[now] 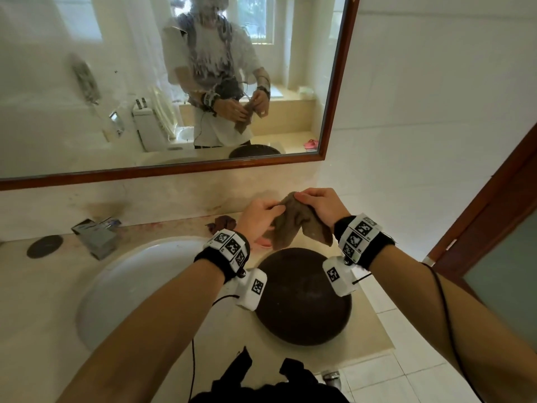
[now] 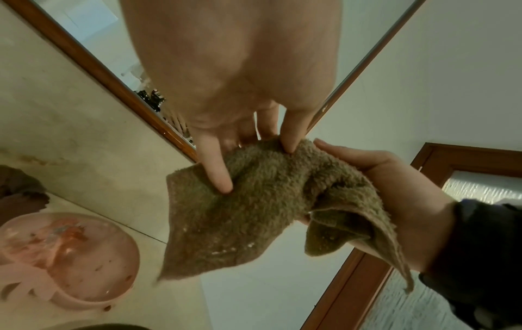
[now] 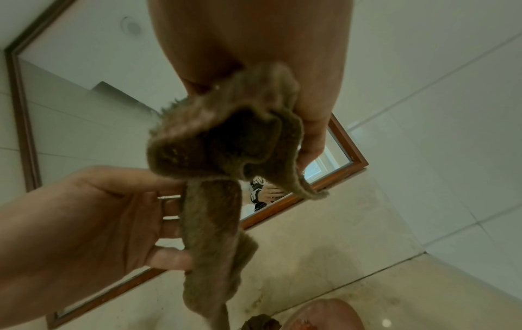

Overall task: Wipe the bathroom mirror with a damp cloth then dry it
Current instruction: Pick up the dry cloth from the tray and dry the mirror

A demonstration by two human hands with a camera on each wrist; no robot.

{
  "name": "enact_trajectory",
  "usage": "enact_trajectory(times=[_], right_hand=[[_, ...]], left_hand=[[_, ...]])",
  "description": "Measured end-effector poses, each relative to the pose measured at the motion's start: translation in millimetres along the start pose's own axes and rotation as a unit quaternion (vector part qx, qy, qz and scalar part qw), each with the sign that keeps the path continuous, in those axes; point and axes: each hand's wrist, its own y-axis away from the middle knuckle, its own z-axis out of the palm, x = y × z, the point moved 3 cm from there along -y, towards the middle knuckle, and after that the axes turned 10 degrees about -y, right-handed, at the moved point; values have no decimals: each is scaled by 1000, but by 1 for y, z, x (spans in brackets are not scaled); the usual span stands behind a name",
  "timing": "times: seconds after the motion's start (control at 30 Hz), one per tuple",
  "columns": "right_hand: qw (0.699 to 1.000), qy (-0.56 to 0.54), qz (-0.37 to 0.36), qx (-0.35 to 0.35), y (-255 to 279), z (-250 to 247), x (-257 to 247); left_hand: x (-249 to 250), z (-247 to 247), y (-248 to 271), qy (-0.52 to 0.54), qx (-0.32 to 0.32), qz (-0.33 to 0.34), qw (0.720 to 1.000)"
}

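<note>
Mirror (image 1: pixel 116 82) in its wood frame was on the wall above the counter (image 1: pixel 43 286), glass streaked and hazy across the middle; a white sink (image 1: pixel 130 280) and a dark round basin (image 1: pixel 305 301) sat below it. Left hand (image 1: pixel 258 218) and right hand (image 1: pixel 322 207) were close together above the basin, both pinching the brown cloth (image 1: pixel 293 225) by its upper edge, with the rest hanging loose. A pink dish (image 2: pixel 70 256) sat on the counter just behind the hands.

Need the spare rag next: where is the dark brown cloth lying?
In the head view, the dark brown cloth lies on the counter against the backsplash, behind the left hand.
</note>
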Motion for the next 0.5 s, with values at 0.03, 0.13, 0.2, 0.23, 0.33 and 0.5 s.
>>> enact_trajectory(times=[0.03,0.13,0.2,0.23,0.33,0.5], right_hand=[[1000,8,4,-4,0,0,0],[999,39,21,-17,2,-3,-1],[997,64,38,-29,2,-3,0],[996,70,50,-34,2,-3,1],[994,64,77,-45,0,-3,6],[996,0,79,-45,-5,-2,4]], left_hand=[[1,-4,0,-12,14,2,1000],[6,-15,-3,-47,51,19,997],[8,-23,-5,-79,62,30,995],[8,-27,-6,-94,67,34,993],[6,-37,-10,-114,77,34,990],[5,-46,-13,-133,94,26,986]])
